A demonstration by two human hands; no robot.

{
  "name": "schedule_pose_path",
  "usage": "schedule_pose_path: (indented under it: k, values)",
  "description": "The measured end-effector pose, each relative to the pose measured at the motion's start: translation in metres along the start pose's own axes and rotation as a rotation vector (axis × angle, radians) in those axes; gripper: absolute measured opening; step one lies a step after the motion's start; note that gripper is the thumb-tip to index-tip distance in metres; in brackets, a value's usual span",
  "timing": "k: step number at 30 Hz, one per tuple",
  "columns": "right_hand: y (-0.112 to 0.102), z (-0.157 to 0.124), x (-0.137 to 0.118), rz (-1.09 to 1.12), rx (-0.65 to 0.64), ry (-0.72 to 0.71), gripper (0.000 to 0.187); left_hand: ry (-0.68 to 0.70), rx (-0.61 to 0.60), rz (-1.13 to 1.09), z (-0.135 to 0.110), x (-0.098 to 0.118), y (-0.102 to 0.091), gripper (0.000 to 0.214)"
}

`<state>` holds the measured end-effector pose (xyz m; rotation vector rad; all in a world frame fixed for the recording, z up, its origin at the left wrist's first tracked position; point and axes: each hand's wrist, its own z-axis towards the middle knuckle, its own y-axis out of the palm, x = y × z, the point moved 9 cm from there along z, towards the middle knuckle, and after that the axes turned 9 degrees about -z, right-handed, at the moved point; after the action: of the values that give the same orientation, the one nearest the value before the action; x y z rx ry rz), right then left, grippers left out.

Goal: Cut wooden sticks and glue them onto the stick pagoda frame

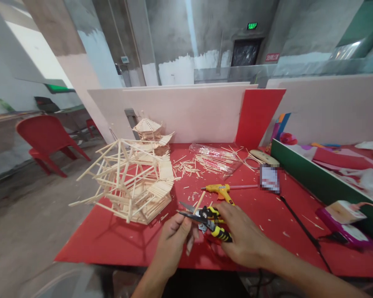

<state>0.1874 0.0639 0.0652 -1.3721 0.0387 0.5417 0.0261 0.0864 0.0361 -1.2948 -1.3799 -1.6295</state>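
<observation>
My right hand (244,236) is closed round the yellow and black handles of a pair of shears (219,232). The shears' blades point left and stand apart. A thin wooden stick (199,201) rises beside the blades, its lower end hidden at the fingers of my left hand (174,238), which are pinched together. Whether a blade touches the stick I cannot tell. Left of my hands stands an open wooden stick frame (129,182) with slanting roof poles. Just beyond the shears lies a yellow glue gun (219,189) with a clear glue stick in its back.
Behind the frame is a small stick pavilion (147,128). Loose sticks (186,166) and a plastic bag of sticks (216,159) lie on the red tabletop (112,244). On the right are a purple power strip (345,227), a black cable and a green-sided box (311,182).
</observation>
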Motion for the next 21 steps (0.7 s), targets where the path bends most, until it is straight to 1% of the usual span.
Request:
schedule_pose_path:
  k: [1, 2, 3, 4, 5, 6, 7, 8, 9, 10, 12, 13, 14, 15, 16, 17, 18, 20, 21]
  values:
    - [-0.009, 0.002, 0.003, -0.069, 0.045, 0.011, 0.052, 0.085, 0.050, 0.134, -0.005, 0.010, -0.006, 0.038]
    - [-0.019, 0.004, 0.006, -0.152, 0.093, 0.022, 0.056, 0.220, 0.133, 0.289, -0.014, 0.027, -0.012, 0.037]
    - [-0.030, 0.006, 0.009, -0.244, 0.141, 0.027, 0.062, 0.408, 0.237, 0.478, -0.026, 0.050, -0.014, 0.032]
    - [-0.039, 0.008, 0.010, -0.340, 0.178, 0.020, 0.066, 0.609, 0.299, 0.679, -0.042, 0.072, -0.007, 0.023]
    - [-0.047, 0.010, 0.009, -0.430, 0.201, 0.001, 0.066, 0.827, 0.317, 0.866, -0.057, 0.090, 0.008, 0.013]
    - [-0.051, 0.013, 0.008, -0.508, 0.212, -0.033, 0.064, 1.021, 0.287, 1.052, -0.070, 0.101, 0.028, 0.010]
    - [-0.054, 0.017, 0.005, -0.570, 0.214, -0.077, 0.060, 1.104, 0.248, 1.253, -0.072, 0.104, 0.045, 0.022]
    - [-0.054, 0.020, 0.002, -0.615, 0.211, -0.121, 0.056, 1.137, 0.204, 1.423, -0.067, 0.103, 0.058, 0.031]
    - [-0.054, 0.022, -0.001, -0.640, 0.206, -0.160, 0.054, 1.114, 0.139, 1.551, -0.057, 0.100, 0.067, 0.033]
    - [-0.053, 0.024, -0.004, -0.649, 0.205, -0.188, 0.052, 1.057, 0.075, 1.630, -0.045, 0.095, 0.072, 0.030]
    - [-0.050, 0.028, -0.007, -0.636, 0.209, -0.218, 0.051, 0.864, -0.035, 1.720, -0.017, 0.082, 0.069, 0.024]
    - [-0.049, 0.029, -0.007, -0.623, 0.214, -0.224, 0.051, 0.776, -0.082, 1.751, -0.007, 0.074, 0.065, 0.024]
    - [-0.049, 0.029, -0.008, -0.609, 0.219, -0.235, 0.053, 0.717, -0.119, 1.765, 0.000, 0.068, 0.061, 0.024]
    - [-0.049, 0.029, -0.008, -0.596, 0.227, -0.250, 0.055, 0.691, -0.138, 1.769, 0.003, 0.063, 0.057, 0.024]
    - [-0.050, 0.029, -0.007, -0.586, 0.234, -0.265, 0.059, 0.684, -0.135, 1.758, 0.002, 0.060, 0.053, 0.025]
    - [-0.052, 0.028, -0.005, -0.579, 0.242, -0.272, 0.062, 0.702, -0.107, 1.725, -0.001, 0.061, 0.049, 0.025]
    - [-0.056, 0.027, 0.000, -0.574, 0.253, -0.265, 0.066, 0.729, -0.049, 1.664, -0.005, 0.065, 0.044, 0.024]
    - [-0.066, 0.025, 0.014, -0.568, 0.282, -0.192, 0.071, 0.775, 0.150, 1.427, -0.019, 0.078, 0.026, 0.021]
    - [-0.071, 0.022, 0.024, -0.556, 0.294, -0.128, 0.072, 0.757, 0.247, 1.257, -0.025, 0.083, 0.014, 0.020]
